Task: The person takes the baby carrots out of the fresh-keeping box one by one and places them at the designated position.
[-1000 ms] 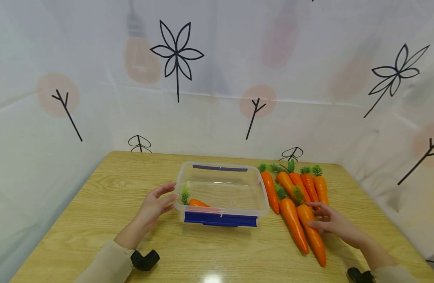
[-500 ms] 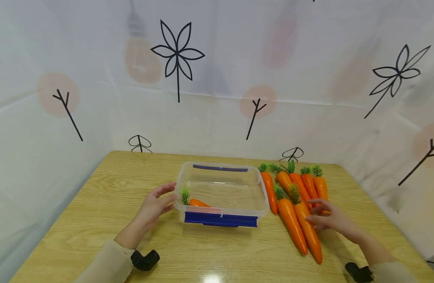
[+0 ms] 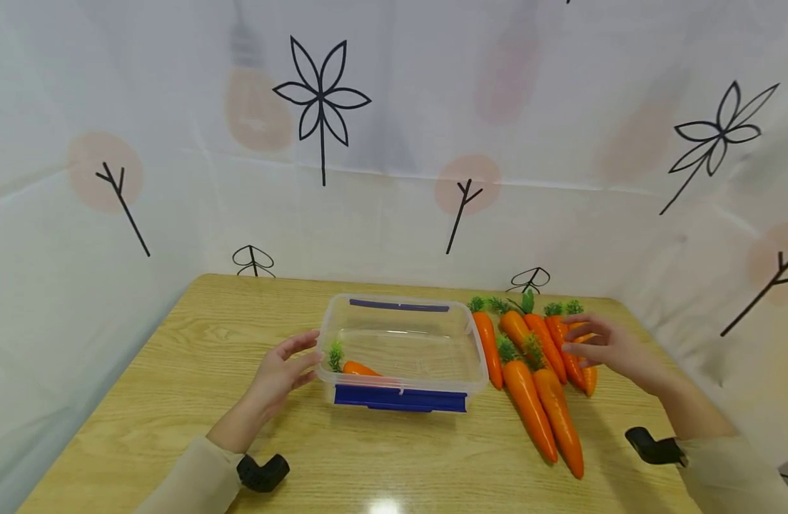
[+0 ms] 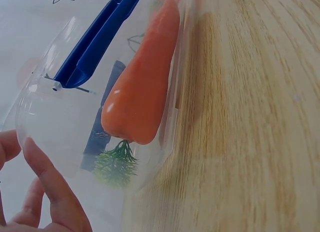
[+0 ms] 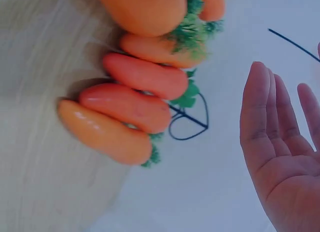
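A clear plastic food container (image 3: 403,346) with blue clips stands without a lid on the table. One carrot (image 3: 362,369) with a green top lies inside it; the left wrist view shows this carrot (image 4: 142,87) through the clear wall. My left hand (image 3: 281,371) touches the container's left rim with fairly straight fingertips. To the right of the container lie several orange carrots (image 3: 529,407), looking smooth and artificial. My right hand (image 3: 615,350) hovers over the rightmost ones with nothing in it. Its fingers (image 5: 257,107) are extended in the right wrist view, apart from the carrots.
The wooden table (image 3: 240,314) ends at a white cloth backdrop (image 3: 394,143) printed with flowers and twigs. A black wrist device (image 3: 263,472) sits at the left sleeve, and another (image 3: 654,448) at the right one.
My right hand has left the front carrot and moved up and back over the rear right carrots. Both front carrots shifted slightly left. My left hand and the container have stayed put.
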A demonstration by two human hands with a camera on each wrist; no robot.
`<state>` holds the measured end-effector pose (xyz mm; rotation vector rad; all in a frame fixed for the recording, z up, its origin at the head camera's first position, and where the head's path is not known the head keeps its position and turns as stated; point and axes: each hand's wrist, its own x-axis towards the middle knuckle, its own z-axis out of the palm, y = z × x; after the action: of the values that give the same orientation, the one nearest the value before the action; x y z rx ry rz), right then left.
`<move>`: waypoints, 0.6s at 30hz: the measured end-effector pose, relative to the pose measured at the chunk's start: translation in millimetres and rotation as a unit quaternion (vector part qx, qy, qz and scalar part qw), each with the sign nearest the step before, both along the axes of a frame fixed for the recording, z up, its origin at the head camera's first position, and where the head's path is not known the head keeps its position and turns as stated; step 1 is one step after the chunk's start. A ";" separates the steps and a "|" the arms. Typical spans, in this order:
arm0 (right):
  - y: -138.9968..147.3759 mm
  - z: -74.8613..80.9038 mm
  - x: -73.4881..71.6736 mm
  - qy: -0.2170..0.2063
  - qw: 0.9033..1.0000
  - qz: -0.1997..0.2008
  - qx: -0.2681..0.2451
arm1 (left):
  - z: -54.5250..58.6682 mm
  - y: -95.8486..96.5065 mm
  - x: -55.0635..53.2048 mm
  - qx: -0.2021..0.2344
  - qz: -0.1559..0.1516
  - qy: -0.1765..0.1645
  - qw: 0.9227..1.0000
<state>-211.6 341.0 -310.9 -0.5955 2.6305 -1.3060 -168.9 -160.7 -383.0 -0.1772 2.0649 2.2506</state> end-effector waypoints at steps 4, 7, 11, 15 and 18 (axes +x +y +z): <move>-10.1 13.4 -4.2 0.027 0.999 0.000 0.033 | 0.8 -0.2 0.0 -0.003 -0.001 0.000 1.000; -17.5 21.1 -6.6 0.042 0.998 0.001 0.046 | 0.4 -0.4 0.4 -0.002 -0.002 0.001 1.000; -27.3 30.3 -8.2 0.042 0.997 0.000 0.057 | -0.2 -0.3 0.6 -0.001 -0.004 0.003 1.000; -36.9 37.9 -10.1 0.027 0.997 -0.001 0.072 | -0.4 -0.2 0.8 -0.001 -0.004 0.002 1.000; -42.6 41.4 -12.6 0.016 0.998 0.009 0.058 | -0.3 0.0 0.6 -0.002 -0.005 0.001 1.000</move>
<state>-224.2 298.4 -269.4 -0.6261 2.6966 -1.1370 -168.3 -160.7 -383.4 -0.1648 2.0671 2.2427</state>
